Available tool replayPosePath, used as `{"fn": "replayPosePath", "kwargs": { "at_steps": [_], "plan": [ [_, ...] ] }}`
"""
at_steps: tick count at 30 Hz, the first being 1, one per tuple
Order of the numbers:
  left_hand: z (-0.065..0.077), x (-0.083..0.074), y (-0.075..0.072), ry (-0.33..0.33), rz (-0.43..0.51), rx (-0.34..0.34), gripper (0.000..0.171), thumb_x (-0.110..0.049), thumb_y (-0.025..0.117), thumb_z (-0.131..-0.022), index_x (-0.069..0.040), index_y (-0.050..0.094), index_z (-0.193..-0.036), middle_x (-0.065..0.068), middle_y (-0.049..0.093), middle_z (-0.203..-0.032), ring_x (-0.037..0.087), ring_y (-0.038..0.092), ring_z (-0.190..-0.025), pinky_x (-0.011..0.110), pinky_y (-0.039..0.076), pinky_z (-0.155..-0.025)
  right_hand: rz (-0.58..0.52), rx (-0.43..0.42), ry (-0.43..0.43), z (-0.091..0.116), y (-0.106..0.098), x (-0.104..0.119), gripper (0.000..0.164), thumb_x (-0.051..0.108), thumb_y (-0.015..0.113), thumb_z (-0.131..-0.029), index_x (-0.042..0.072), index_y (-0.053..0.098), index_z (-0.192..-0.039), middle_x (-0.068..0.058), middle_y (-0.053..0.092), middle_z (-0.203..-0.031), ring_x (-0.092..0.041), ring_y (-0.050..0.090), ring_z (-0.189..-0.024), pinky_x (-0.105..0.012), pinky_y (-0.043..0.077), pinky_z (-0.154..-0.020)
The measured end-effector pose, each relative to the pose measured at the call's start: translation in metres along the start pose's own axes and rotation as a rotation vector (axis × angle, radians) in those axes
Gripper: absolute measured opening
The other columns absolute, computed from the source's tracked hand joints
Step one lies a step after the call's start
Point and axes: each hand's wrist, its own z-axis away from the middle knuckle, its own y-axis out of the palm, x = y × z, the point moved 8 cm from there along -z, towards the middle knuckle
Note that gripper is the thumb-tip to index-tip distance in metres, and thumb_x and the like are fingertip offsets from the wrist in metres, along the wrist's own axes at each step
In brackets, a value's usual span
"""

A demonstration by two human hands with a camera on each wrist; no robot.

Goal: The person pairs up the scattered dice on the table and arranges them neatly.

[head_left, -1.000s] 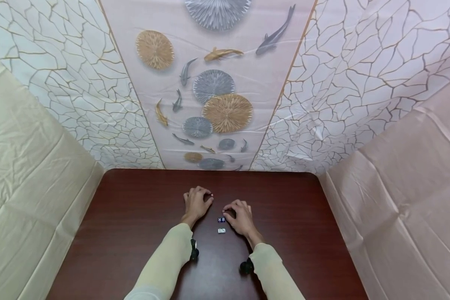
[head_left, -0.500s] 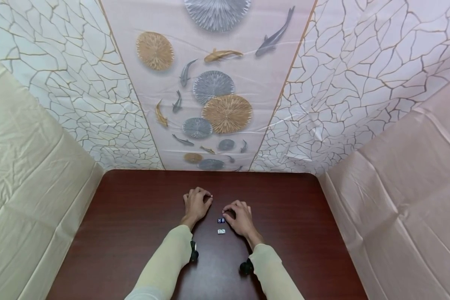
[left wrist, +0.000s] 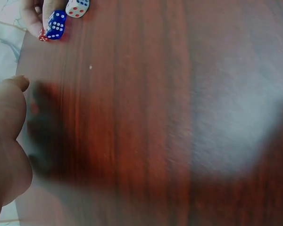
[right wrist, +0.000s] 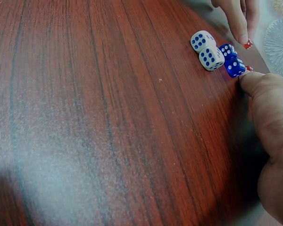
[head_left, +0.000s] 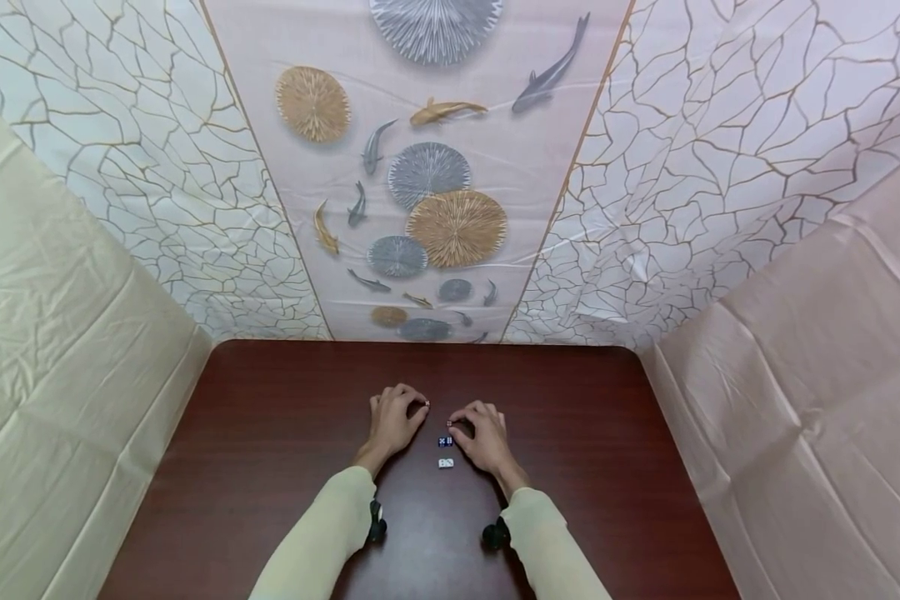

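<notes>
Between thumb and forefinger my left hand [head_left: 394,422] pinches a small red die [right wrist: 248,44], held a little apart from the other dice. My right hand [head_left: 484,436] pinches a second red die [left wrist: 43,35] behind the blue pair. Two blue dice [head_left: 445,442] sit side by side on the table, close to the right thumb. Nearer the person, two white dice [right wrist: 211,57] with coloured pips lie against each other. In the left wrist view the left hand's fingertips and its die are hidden.
The dark red-brown wooden table [head_left: 285,492] ends at a patterned curtain [head_left: 450,308] at the back. Pale cloth walls stand at the left [head_left: 67,350] and right. A dark wrist camera [head_left: 497,535] sits on each forearm.
The left hand, with its red die, has moved a little toward the person, closer to the right hand's die. The right hand, the blue dice and the white dice have stayed put.
</notes>
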Motion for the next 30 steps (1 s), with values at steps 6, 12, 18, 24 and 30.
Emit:
{"fn": "replayPosePath", "kwargs": {
  "at_steps": [6,12,18,24,30],
  "plan": [
    [0.013,-0.008,-0.001,0.041,0.017,0.020,0.011,-0.025,0.085,-0.104,-0.019,0.086,-0.114,0.004,0.077,-0.121,0.031,0.067,-0.115,0.058,0.041,-0.105,-0.007,0.017,0.017,0.000,-0.001,-0.003,0.013,0.022,0.084,-0.104,0.019,0.084,-0.116,-0.004,0.071,-0.117,-0.029,0.059,-0.118,-0.050,0.038,-0.103],
    [0.023,-0.013,0.000,0.075,0.021,0.014,0.010,-0.022,0.086,-0.103,-0.018,0.086,-0.112,0.003,0.077,-0.119,0.030,0.067,-0.112,0.058,0.042,-0.102,-0.020,0.041,0.037,0.000,0.001,-0.005,0.013,0.023,0.083,-0.105,0.020,0.084,-0.117,-0.004,0.071,-0.118,-0.029,0.059,-0.118,-0.051,0.038,-0.104],
    [0.029,-0.015,0.003,0.091,0.023,0.018,0.009,-0.022,0.086,-0.102,-0.018,0.087,-0.110,0.003,0.077,-0.117,0.030,0.067,-0.113,0.058,0.041,-0.104,-0.028,0.051,0.042,0.000,0.002,-0.006,0.013,0.023,0.083,-0.105,0.021,0.084,-0.117,-0.004,0.071,-0.118,-0.029,0.058,-0.117,-0.051,0.037,-0.104],
    [0.030,-0.019,0.006,0.109,0.013,0.024,0.009,-0.023,0.086,-0.102,-0.019,0.086,-0.109,0.003,0.078,-0.117,0.029,0.067,-0.113,0.057,0.042,-0.102,-0.040,0.049,0.039,-0.001,0.003,-0.006,0.014,0.022,0.083,-0.104,0.020,0.084,-0.118,-0.005,0.071,-0.118,-0.029,0.059,-0.119,-0.051,0.037,-0.106],
    [0.028,-0.021,0.008,0.117,0.009,0.039,0.009,-0.023,0.086,-0.102,-0.019,0.086,-0.109,0.004,0.078,-0.118,0.029,0.066,-0.111,0.054,0.041,-0.099,-0.015,0.028,0.024,-0.001,0.002,-0.003,0.013,0.022,0.083,-0.104,0.020,0.084,-0.117,-0.004,0.071,-0.117,-0.028,0.060,-0.118,-0.051,0.038,-0.102]
  ]
}}
